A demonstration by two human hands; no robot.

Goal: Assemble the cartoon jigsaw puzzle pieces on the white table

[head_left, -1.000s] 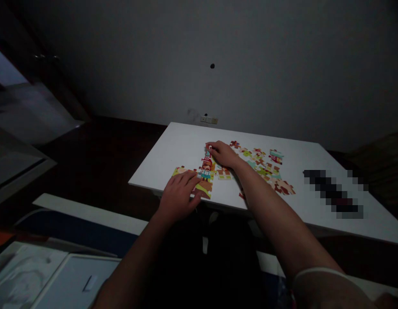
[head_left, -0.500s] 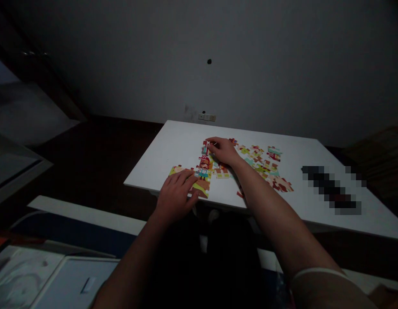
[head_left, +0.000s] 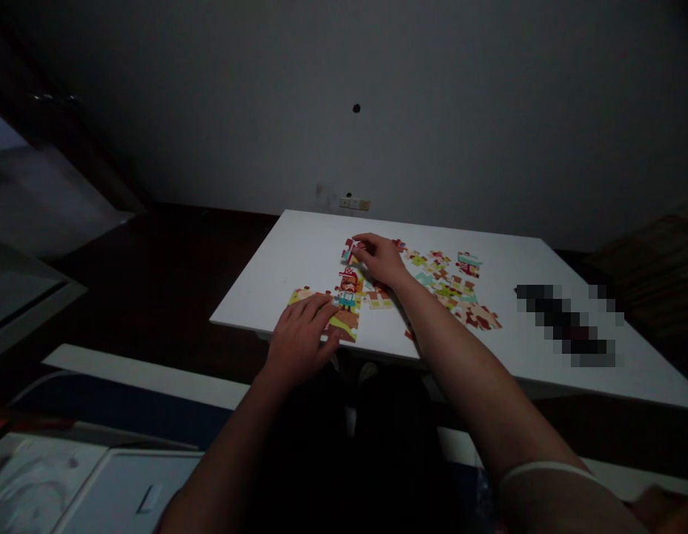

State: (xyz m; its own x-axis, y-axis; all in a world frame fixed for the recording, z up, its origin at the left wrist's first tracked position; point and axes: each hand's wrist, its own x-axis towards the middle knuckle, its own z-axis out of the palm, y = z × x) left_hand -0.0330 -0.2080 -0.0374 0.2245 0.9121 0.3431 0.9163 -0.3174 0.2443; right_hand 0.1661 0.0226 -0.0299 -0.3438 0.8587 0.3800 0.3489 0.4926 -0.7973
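My left hand (head_left: pixel 299 345) lies flat and spread on the jigsaw column (head_left: pixel 348 291), near the white table (head_left: pixel 299 252) edge; right hand (head_left: pixel 380 259) half-closed, fingertips on the top piece (head_left: pixel 349 251), grip unclear; loose pieces (head_left: pixel 444 285) at 3 o'clock, open tabletop at 9 o'clock.

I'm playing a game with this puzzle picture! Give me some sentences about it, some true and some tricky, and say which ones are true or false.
1. The left hand lies on jigsaw puzzle pieces. True.
2. The right hand is holding a cup. False: its fingers are at a puzzle piece.
3. The pieces lie on a dark wooden table. False: they lie on a white table.
4. More puzzle pieces lie to the right of the right hand. True.
5. A small wall plate is on the wall behind the table. True.
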